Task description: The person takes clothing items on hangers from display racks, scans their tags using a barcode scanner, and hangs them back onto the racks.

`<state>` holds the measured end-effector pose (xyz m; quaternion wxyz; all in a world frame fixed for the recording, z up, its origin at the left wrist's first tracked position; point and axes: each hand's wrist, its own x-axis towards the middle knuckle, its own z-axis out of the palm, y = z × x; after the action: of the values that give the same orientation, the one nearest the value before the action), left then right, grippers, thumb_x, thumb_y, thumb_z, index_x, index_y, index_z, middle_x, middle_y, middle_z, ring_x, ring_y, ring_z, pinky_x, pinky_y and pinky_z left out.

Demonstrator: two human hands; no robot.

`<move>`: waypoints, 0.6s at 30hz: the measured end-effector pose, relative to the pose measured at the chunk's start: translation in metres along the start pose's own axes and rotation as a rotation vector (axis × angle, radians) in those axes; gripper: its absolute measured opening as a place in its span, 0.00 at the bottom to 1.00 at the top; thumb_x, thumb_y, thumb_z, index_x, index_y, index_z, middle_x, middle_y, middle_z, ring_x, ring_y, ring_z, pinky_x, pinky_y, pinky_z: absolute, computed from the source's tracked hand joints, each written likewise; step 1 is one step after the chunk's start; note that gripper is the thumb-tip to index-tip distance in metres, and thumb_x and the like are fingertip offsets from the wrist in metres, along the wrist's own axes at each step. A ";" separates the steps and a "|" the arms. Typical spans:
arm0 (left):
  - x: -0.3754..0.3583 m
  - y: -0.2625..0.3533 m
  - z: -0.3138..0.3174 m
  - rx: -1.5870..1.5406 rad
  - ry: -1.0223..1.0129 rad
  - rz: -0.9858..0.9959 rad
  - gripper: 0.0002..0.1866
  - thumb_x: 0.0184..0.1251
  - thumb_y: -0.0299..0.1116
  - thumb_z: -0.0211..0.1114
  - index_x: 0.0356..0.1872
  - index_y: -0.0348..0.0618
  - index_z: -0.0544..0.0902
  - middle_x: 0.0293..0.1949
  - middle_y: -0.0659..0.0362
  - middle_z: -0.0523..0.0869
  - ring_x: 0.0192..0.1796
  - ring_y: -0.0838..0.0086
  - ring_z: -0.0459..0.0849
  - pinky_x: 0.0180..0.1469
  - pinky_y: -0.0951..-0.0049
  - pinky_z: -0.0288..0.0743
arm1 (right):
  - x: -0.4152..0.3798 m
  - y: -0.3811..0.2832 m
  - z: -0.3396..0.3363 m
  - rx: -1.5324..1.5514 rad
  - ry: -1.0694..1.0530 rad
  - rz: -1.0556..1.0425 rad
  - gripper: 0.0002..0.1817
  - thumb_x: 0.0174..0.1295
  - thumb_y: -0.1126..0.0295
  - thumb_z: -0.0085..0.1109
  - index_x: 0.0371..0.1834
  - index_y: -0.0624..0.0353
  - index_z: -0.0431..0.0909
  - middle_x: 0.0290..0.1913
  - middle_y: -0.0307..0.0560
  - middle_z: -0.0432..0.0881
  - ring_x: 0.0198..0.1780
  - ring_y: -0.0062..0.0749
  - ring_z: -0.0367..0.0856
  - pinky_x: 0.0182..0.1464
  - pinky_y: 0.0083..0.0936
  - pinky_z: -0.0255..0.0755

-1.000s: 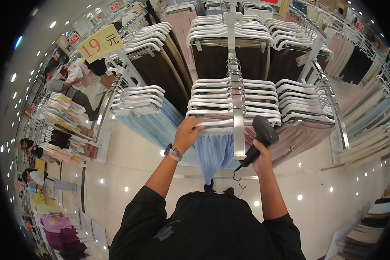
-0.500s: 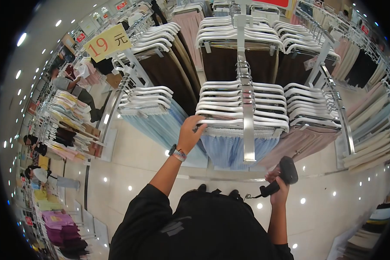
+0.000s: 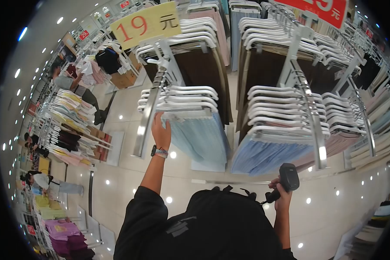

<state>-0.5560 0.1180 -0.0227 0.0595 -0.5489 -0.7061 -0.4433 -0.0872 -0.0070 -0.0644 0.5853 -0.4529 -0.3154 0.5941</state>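
My left hand (image 3: 161,135), with a dark watch and bands on its wrist, reaches up to the left edge of light blue trousers (image 3: 193,134). Its fingers are stretched out against the waistband, just below the white hangers (image 3: 188,99) on the left rail. My right hand (image 3: 283,197) is closed around the handle of a black handheld barcode scanner (image 3: 289,177), held low in front of the racks. Darker blue trousers (image 3: 271,151) hang on the middle rail, above and left of the scanner.
Metal display rails (image 3: 146,130) jut towards me. A yellow price sign (image 3: 147,25) reads 19 元, and a red sign (image 3: 320,11) hangs at upper right. Brown trousers (image 3: 199,65) hang behind. A person in grey (image 3: 67,82) stands among clothes racks on the left.
My left hand has left the white hangers of the blue trousers and moved left to the light blue ones. The view has shifted left along the racks. The scanner stays in my right hand.
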 end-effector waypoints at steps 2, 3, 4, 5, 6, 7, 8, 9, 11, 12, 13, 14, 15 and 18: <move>0.005 -0.069 0.007 0.235 0.057 0.018 0.20 0.70 0.35 0.57 0.60 0.41 0.74 0.56 0.48 0.76 0.58 0.50 0.75 0.61 0.57 0.68 | -0.006 0.012 0.027 0.000 0.003 -0.004 0.23 0.57 0.76 0.56 0.58 0.68 0.69 0.39 0.52 0.81 0.40 0.40 0.82 0.47 0.36 0.76; 0.014 -0.077 0.002 0.229 0.051 0.019 0.20 0.70 0.35 0.57 0.60 0.41 0.74 0.56 0.48 0.76 0.58 0.50 0.75 0.61 0.57 0.68 | -0.009 0.016 0.041 -0.013 0.003 0.008 0.23 0.57 0.77 0.55 0.58 0.68 0.69 0.39 0.52 0.81 0.40 0.40 0.82 0.47 0.36 0.76; 0.026 -0.083 -0.001 0.054 0.100 0.050 0.20 0.69 0.35 0.58 0.60 0.41 0.74 0.56 0.48 0.76 0.59 0.50 0.74 0.62 0.58 0.68 | -0.012 0.019 0.053 -0.029 0.002 0.020 0.23 0.58 0.77 0.55 0.58 0.68 0.69 0.39 0.52 0.81 0.40 0.40 0.82 0.47 0.36 0.76; 0.033 -0.089 -0.005 -0.122 0.151 0.078 0.21 0.68 0.34 0.60 0.60 0.41 0.74 0.56 0.48 0.76 0.60 0.51 0.74 0.62 0.59 0.67 | -0.016 0.020 0.066 -0.038 0.009 0.019 0.23 0.58 0.77 0.55 0.58 0.68 0.69 0.39 0.52 0.81 0.40 0.40 0.82 0.47 0.36 0.76; 0.041 -0.072 -0.025 0.009 0.078 0.307 0.21 0.64 0.31 0.62 0.58 0.42 0.76 0.54 0.51 0.77 0.60 0.53 0.73 0.63 0.59 0.65 | -0.020 0.021 0.080 -0.016 0.001 0.008 0.17 0.59 0.79 0.55 0.52 0.69 0.72 0.39 0.51 0.81 0.39 0.38 0.83 0.46 0.34 0.76; 0.052 -0.111 -0.012 -0.137 -0.020 0.209 0.23 0.57 0.30 0.65 0.57 0.44 0.78 0.54 0.54 0.77 0.61 0.57 0.72 0.62 0.57 0.64 | -0.025 0.022 0.093 0.008 -0.005 0.000 0.12 0.59 0.80 0.55 0.46 0.69 0.76 0.39 0.51 0.81 0.39 0.37 0.83 0.46 0.32 0.75; 0.057 -0.103 -0.020 0.036 0.010 0.311 0.23 0.56 0.29 0.67 0.56 0.45 0.78 0.54 0.55 0.77 0.61 0.58 0.72 0.62 0.57 0.64 | -0.029 0.023 0.103 -0.012 -0.020 -0.008 0.11 0.59 0.81 0.54 0.46 0.68 0.76 0.39 0.50 0.81 0.39 0.36 0.82 0.47 0.32 0.75; 0.062 -0.093 -0.028 0.209 0.042 0.415 0.23 0.54 0.29 0.68 0.54 0.46 0.79 0.54 0.55 0.77 0.60 0.60 0.73 0.61 0.57 0.64 | -0.033 0.028 0.110 -0.014 -0.011 -0.007 0.11 0.59 0.81 0.54 0.46 0.68 0.76 0.39 0.50 0.81 0.39 0.36 0.82 0.47 0.32 0.75; 0.072 -0.076 -0.041 0.269 0.028 0.458 0.22 0.53 0.30 0.69 0.52 0.46 0.79 0.52 0.56 0.78 0.58 0.60 0.74 0.60 0.58 0.64 | -0.040 0.035 0.122 0.007 0.000 0.006 0.11 0.59 0.81 0.54 0.46 0.68 0.76 0.39 0.50 0.81 0.40 0.36 0.82 0.47 0.31 0.75; 0.077 -0.070 -0.046 0.337 0.023 0.499 0.21 0.53 0.30 0.70 0.50 0.46 0.79 0.49 0.57 0.79 0.57 0.61 0.75 0.59 0.59 0.65 | -0.043 0.037 0.127 0.002 0.007 0.001 0.11 0.59 0.81 0.54 0.46 0.68 0.76 0.39 0.50 0.81 0.40 0.36 0.82 0.47 0.31 0.75; 0.081 -0.068 -0.049 0.327 0.021 0.500 0.21 0.53 0.30 0.70 0.50 0.46 0.79 0.49 0.57 0.79 0.57 0.61 0.75 0.59 0.59 0.65 | -0.046 0.038 0.131 -0.028 0.018 0.011 0.11 0.59 0.81 0.55 0.46 0.68 0.76 0.39 0.50 0.81 0.40 0.36 0.82 0.47 0.31 0.75; 0.085 -0.066 -0.052 0.296 -0.049 0.499 0.17 0.53 0.31 0.70 0.47 0.46 0.80 0.46 0.58 0.80 0.54 0.61 0.75 0.57 0.60 0.65 | -0.050 0.039 0.135 -0.056 0.029 0.023 0.11 0.59 0.81 0.55 0.46 0.68 0.76 0.38 0.49 0.81 0.40 0.36 0.82 0.47 0.31 0.75; 0.088 -0.066 -0.052 0.265 -0.118 0.499 0.14 0.54 0.32 0.69 0.43 0.45 0.81 0.43 0.58 0.82 0.52 0.61 0.76 0.56 0.60 0.66 | -0.052 0.040 0.138 -0.058 0.037 0.019 0.11 0.59 0.81 0.55 0.46 0.68 0.76 0.38 0.49 0.81 0.40 0.36 0.82 0.47 0.31 0.75; 0.097 -0.084 -0.042 0.236 -0.303 0.548 0.10 0.54 0.33 0.69 0.36 0.44 0.83 0.36 0.58 0.83 0.44 0.62 0.79 0.48 0.61 0.69 | -0.062 0.040 0.144 -0.086 0.067 -0.025 0.11 0.59 0.81 0.55 0.46 0.68 0.76 0.39 0.49 0.81 0.39 0.36 0.82 0.47 0.32 0.75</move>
<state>-0.6805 0.1589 0.0102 0.1341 -0.7673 -0.5796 -0.2392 -0.2396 -0.0499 -0.0338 0.5829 -0.4933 -0.3263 0.5571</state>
